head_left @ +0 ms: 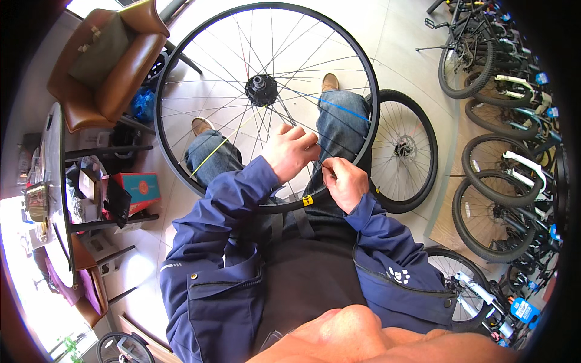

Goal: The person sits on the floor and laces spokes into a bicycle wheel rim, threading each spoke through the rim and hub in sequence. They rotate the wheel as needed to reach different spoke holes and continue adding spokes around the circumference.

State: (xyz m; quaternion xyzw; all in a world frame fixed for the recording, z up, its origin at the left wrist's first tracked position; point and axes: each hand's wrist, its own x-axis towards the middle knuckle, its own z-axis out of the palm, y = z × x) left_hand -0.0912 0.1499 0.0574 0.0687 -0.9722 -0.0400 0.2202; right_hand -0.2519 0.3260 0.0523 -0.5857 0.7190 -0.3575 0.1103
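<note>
A bicycle wheel without a tyre lies across my lap, its black rim [158, 121] resting over my knees. Thin dark spokes run from the black hub [261, 91]; one blue spoke [339, 109] and one yellow spoke [221, 148] stand out. Over the near part of the wheel, my left hand [290, 152] is closed among the spokes, its fingers curled round a dark spoke. Beside it, just inside the near rim, the fingers of my right hand [345, 183] are pinched together. What they hold is too small to make out. A yellow label [307, 200] sits on the rim close by.
A second wheel with tyre and disc rotor [403, 147] lies by my right leg. Rows of bicycles [496, 215] line the right side. On the left stand a brown leather chair [100, 66], a table [60, 199] and a red and blue box [138, 192].
</note>
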